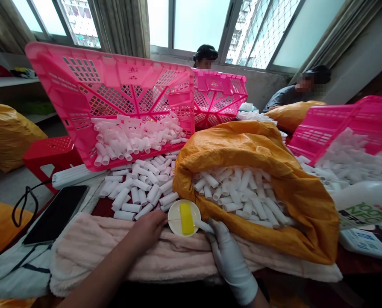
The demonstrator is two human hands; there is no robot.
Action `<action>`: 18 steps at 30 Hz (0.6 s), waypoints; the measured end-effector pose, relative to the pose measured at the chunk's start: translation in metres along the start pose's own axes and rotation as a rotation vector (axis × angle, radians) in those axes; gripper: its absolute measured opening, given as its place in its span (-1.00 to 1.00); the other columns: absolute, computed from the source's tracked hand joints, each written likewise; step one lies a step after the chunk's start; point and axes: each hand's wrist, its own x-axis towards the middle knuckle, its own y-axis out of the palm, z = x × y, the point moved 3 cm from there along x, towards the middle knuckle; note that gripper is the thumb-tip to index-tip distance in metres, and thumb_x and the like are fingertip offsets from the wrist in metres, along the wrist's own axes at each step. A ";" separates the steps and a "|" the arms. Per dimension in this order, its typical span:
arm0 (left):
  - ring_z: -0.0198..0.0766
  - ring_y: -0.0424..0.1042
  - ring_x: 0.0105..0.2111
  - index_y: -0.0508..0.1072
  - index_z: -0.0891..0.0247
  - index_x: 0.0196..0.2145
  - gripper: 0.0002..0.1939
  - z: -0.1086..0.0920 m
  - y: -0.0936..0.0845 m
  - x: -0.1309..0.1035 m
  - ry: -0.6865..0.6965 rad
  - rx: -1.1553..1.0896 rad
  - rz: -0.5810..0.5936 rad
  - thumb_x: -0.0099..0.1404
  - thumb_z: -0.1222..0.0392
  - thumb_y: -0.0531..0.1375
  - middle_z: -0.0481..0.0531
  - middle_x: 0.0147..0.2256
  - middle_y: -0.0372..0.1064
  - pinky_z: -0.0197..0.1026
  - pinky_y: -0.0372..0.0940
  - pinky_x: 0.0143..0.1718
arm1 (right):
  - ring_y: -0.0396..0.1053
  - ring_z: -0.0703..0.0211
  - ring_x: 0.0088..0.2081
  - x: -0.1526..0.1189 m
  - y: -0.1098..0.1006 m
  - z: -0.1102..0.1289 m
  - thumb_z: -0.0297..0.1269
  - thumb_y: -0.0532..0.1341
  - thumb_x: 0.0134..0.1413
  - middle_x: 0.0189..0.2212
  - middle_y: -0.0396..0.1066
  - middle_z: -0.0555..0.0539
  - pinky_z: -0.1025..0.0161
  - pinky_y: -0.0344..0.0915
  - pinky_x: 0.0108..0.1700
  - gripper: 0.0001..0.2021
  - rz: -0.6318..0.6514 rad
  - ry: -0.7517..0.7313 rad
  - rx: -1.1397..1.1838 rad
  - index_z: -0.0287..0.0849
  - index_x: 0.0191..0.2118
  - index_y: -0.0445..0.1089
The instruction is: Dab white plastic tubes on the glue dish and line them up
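My bare left hand (148, 233) pinches a thin stick (174, 220) that reaches over a small round white dish (173, 229). A bright yellow rectangular piece (186, 218) lies in the dish, and the stick points at its left side. My right hand (226, 254), in a white glove, is closed on a short white tube (204, 226) whose end is over the dish's right rim. Loose white tubes (141, 185) are heaped just behind the dish. To the right, an orange sack (251, 137) gapes open, full of similar tubes.
A pink basket (114, 77) tipped on its side holds more tubes at the back left. A phone (56, 214) lies left of a pale pink towel (91, 244). A large plastic bottle (367, 205) lies at right. Two people (285, 96) sit near the windows.
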 end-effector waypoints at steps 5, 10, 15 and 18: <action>-0.30 0.28 -0.34 0.35 0.23 -0.40 -0.80 0.000 -0.002 -0.001 0.005 -0.034 -0.022 0.24 0.22 -0.05 -0.03 -0.41 0.28 -0.30 0.16 -0.31 | 0.33 -0.02 -0.14 -0.003 0.004 -0.006 -0.30 0.02 0.09 -0.19 0.37 -0.19 -0.08 0.24 0.00 -0.74 0.008 0.048 0.015 -0.21 -0.12 0.32; -0.32 0.28 -0.36 0.34 0.23 -0.42 -0.80 0.000 -0.004 -0.001 0.016 -0.051 -0.060 0.25 0.20 -0.04 -0.04 -0.43 0.27 -0.30 0.16 -0.31 | 0.26 -0.03 -0.01 -0.009 0.001 -0.027 -0.18 0.05 0.10 -0.07 0.33 -0.19 -0.10 0.12 0.10 -0.66 0.031 0.167 0.116 -0.19 -0.03 0.28; -0.32 0.29 -0.35 0.35 0.23 -0.42 -0.80 -0.004 -0.007 -0.004 0.049 -0.057 -0.106 0.25 0.20 -0.03 -0.03 -0.42 0.29 -0.31 0.17 -0.31 | 0.25 0.03 0.01 -0.002 -0.019 -0.014 -0.10 0.05 0.08 -0.04 0.32 -0.18 0.03 0.15 0.09 -0.63 0.131 0.298 0.357 -0.19 -0.04 0.28; -0.31 0.29 -0.33 0.36 0.23 -0.40 -0.80 -0.005 -0.010 -0.007 0.084 -0.059 -0.158 0.24 0.23 -0.04 -0.01 -0.39 0.31 -0.30 0.18 -0.28 | 0.32 0.08 -0.08 0.007 -0.023 0.014 -0.16 0.07 0.08 -0.11 0.36 -0.14 0.12 0.26 0.00 -0.68 0.259 0.223 0.350 -0.16 -0.07 0.28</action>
